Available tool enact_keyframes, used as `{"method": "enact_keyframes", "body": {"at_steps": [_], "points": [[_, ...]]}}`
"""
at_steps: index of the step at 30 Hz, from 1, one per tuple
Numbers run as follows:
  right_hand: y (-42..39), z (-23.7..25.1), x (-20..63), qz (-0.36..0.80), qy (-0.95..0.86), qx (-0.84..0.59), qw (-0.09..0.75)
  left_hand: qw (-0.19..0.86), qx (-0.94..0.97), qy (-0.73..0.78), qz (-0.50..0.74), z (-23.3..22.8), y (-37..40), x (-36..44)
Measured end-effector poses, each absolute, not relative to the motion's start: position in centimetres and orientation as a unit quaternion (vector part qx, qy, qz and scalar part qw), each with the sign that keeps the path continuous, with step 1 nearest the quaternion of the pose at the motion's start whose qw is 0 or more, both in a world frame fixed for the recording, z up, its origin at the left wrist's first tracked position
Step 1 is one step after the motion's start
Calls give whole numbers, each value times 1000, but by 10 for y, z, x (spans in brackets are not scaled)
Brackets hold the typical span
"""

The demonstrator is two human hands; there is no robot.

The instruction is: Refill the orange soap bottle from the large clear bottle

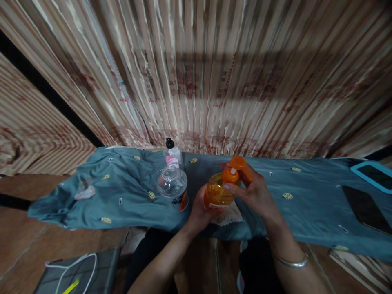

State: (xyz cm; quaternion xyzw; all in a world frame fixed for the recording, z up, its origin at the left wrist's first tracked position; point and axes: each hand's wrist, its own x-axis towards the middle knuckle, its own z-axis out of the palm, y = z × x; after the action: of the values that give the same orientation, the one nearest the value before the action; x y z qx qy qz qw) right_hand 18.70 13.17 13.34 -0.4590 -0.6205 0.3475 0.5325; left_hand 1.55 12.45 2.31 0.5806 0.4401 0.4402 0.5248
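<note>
The left hand grips the round belly of the orange bottle, smooth and maybe slippery with liquid sloshing inside, while the right hand pinches its flip cap.

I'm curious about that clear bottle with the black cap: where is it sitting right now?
In the head view the clear bottle with the black cap stands at the back of the blue cloth, left of centre, just behind a round clear jar and left of the hands.

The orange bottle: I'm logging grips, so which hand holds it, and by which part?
The left hand grips the orange bottle around its lower body, and the right hand is at its flip cap, fingertips on the neck.
</note>
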Motion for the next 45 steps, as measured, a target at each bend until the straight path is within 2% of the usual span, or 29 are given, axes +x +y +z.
{"method": "enact_keyframes", "body": {"at_steps": [3, 10, 16, 22, 28, 34, 40, 45], "points": [[130, 130, 187, 350, -606, -456, 550, 538, 575, 431, 442, 22, 124, 15], [127, 139, 189, 373, -649, -429, 505, 549, 565, 418, 453, 24, 125, 16], [130, 133, 182, 343, -608, -468, 541, 546, 562, 427, 451, 23, 125, 16], [126, 137, 187, 387, -630, -433, 515, 585, 532, 391, 471, 22, 125, 19], [129, 129, 183, 377, -590, -443, 560, 585, 532, 396, 467, 27, 124, 19], [126, 138, 189, 409, -632, -411, 514, 577, 538, 396, 470, 27, 123, 19], [129, 130, 183, 383, -591, -431, 564, 555, 557, 417, 455, 27, 124, 17], [125, 139, 188, 413, -627, -412, 517, 573, 542, 397, 469, 27, 123, 18]]}}
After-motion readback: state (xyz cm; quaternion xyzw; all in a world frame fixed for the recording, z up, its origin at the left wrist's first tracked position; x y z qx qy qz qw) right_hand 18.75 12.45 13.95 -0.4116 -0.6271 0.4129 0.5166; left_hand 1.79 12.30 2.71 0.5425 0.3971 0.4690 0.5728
